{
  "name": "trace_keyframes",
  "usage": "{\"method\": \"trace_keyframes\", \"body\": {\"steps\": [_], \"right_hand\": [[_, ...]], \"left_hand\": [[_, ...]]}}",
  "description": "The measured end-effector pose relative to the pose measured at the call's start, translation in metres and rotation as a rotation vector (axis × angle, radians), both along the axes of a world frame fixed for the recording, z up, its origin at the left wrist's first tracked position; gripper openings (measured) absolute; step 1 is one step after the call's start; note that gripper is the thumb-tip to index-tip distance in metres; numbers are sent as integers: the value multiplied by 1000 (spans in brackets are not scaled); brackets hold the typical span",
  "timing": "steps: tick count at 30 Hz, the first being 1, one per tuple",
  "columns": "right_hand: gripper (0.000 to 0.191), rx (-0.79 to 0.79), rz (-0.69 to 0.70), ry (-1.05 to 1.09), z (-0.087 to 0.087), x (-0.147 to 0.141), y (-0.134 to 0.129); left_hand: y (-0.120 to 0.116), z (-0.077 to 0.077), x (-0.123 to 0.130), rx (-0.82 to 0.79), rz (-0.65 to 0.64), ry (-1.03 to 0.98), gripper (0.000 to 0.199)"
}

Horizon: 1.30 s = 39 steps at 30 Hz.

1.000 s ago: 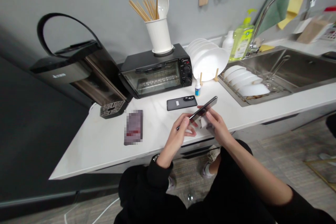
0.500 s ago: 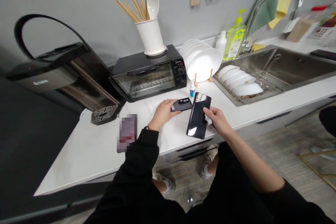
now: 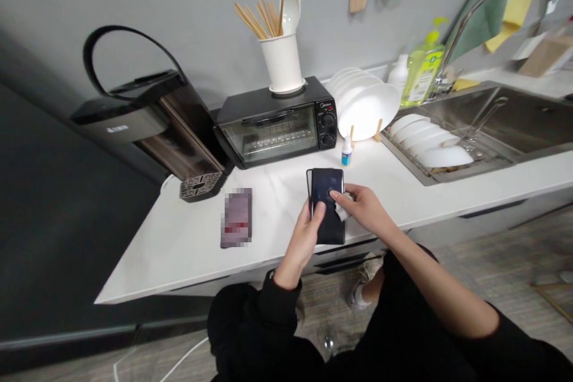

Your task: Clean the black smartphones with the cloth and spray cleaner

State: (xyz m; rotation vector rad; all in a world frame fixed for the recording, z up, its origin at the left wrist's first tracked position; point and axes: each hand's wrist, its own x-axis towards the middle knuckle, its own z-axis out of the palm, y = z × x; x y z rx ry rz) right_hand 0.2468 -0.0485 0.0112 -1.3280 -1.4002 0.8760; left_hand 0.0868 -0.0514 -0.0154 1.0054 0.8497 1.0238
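A dark smartphone (image 3: 330,230) is held upright between my hands over the front of the counter. My left hand (image 3: 302,240) closes round its left side, thumb on the glossy face. Behind the phone shows the thin edge of a second dark phone or case (image 3: 308,182); which it is cannot be made out. My right hand (image 3: 363,209) pinches the phone's right side with the thumb on its face. Between those fingers and the phone is a crumpled white tissue (image 3: 342,212). A small white spray bottle (image 3: 346,153) with a blue label stands just beyond.
A blurred purple-grey flat item (image 3: 237,218) lies left on the white counter (image 3: 179,256). Behind are a black drinks machine (image 3: 165,125), a toaster oven (image 3: 275,131) topped by a utensil cup (image 3: 282,62), and racked plates (image 3: 371,110). The sink (image 3: 532,113) with bowls is right.
My left hand has lifted the dark camera-backed piece off the counter and brought it behind the phone. The phone has turned more upright. The view has shifted left.
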Motion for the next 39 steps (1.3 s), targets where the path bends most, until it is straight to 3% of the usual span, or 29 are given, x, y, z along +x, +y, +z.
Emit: {"method": "trace_keyframes", "body": {"steps": [2, 4, 7, 9, 13, 15, 21, 29, 36, 39], "right_hand": [[62, 89, -128, -120, 1, -1, -1], [70, 161, -242, -97, 1, 6, -4], [50, 155, -298, 40, 3, 25, -4], [43, 84, -169, 73, 3, 35, 3], [51, -25, 226, 139, -3, 36, 24], [51, -74, 315, 167, -7, 33, 32], [49, -107, 299, 199, -15, 37, 33], [46, -235, 476, 226, -2, 55, 43], [46, -215, 421, 264, -14, 48, 49], [46, -135, 374, 145, -17, 53, 44]], "left_hand": [[-2, -2, -1, 122, 45, 76, 63], [-3, -1, -6, 96, 63, 48, 63], [-1, 4, -18, 3, -12, -13, 67], [2, 9, -27, -45, -122, -24, 70], [12, 16, -38, -99, -325, 36, 72], [18, 18, -41, -96, -369, 76, 72], [36, 23, -50, -25, -491, 207, 71], [53, 27, -55, 56, -608, 291, 64], [66, 24, -56, 49, -656, 288, 66], [72, 20, -54, 40, -666, 308, 66]]}}
